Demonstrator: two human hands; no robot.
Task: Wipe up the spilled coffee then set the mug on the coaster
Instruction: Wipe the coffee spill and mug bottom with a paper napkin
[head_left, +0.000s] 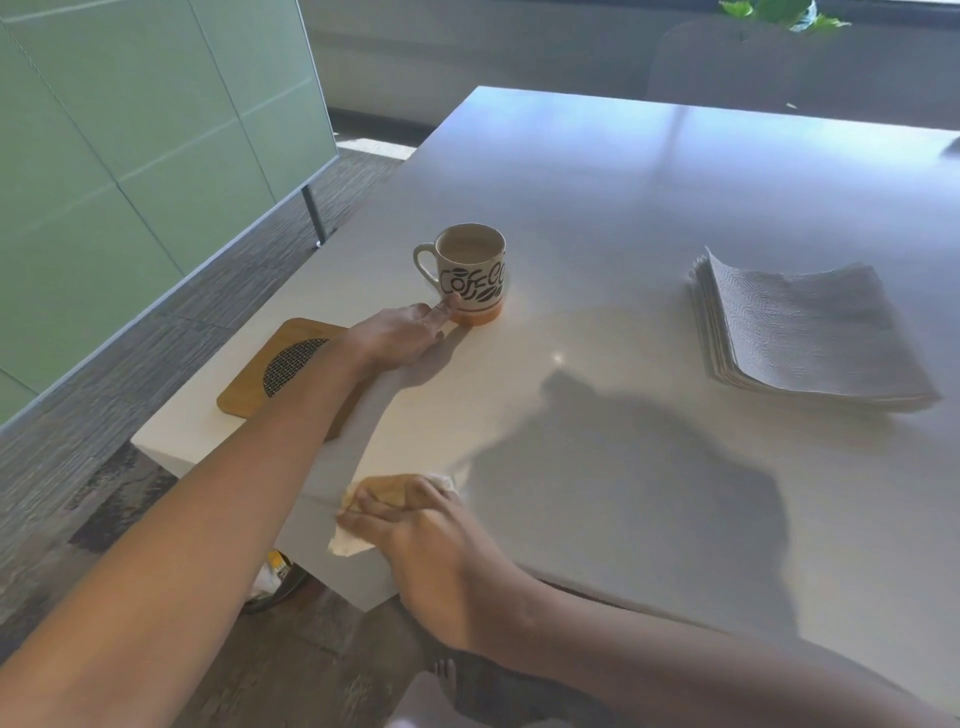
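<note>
A white mug (471, 275) with black "Coffee" lettering and an orange base stands upright on the white table (623, 208), holding pale coffee. My left hand (405, 335) reaches over the table with fingers extended, and its fingertips touch the mug's lower side. A square wooden coaster (260, 387) with a dark woven centre lies near the table's left corner, partly hidden under my left forearm. My right hand (431, 540) presses a crumpled, coffee-stained paper towel (387, 491) flat at the near table edge. A faint wet sheen shows on the table right of the mug.
A stack of folded paper towels (810, 338) lies at the right side of the table. A green glass partition (130, 156) stands to the left over grey carpet. A shoe (275, 584) shows below the table corner. Plant leaves (779, 13) hang at the top right.
</note>
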